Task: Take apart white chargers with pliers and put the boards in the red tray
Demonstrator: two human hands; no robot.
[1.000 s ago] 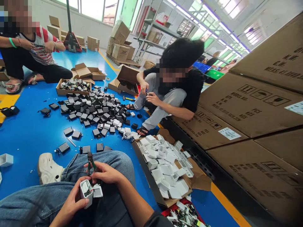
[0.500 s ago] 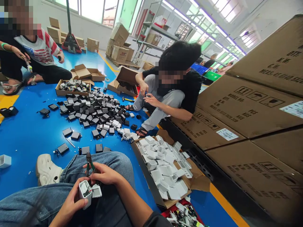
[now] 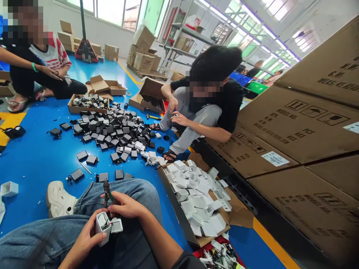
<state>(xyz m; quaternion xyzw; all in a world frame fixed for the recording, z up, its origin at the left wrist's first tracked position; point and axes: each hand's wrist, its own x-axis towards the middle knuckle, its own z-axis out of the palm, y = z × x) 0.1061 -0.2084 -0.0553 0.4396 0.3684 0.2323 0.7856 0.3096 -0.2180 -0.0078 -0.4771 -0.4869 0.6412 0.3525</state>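
Down at near left, the left hand [image 3: 89, 234] clasps a white housing [image 3: 102, 232], open end up, presumably to expose its wires [image 3: 106, 223]; just beside it, the right hand [image 3: 123, 205] grips pliers [image 3: 106, 188]. White casings [image 3: 198, 202] fill a carton [image 3: 179, 215] at near right, apparently kept handy.

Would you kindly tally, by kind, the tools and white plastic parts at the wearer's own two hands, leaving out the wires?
Pliers: 1, in the right hand
White casing: 1, in the left hand
White cap: 1, beside the casing
Total: 3
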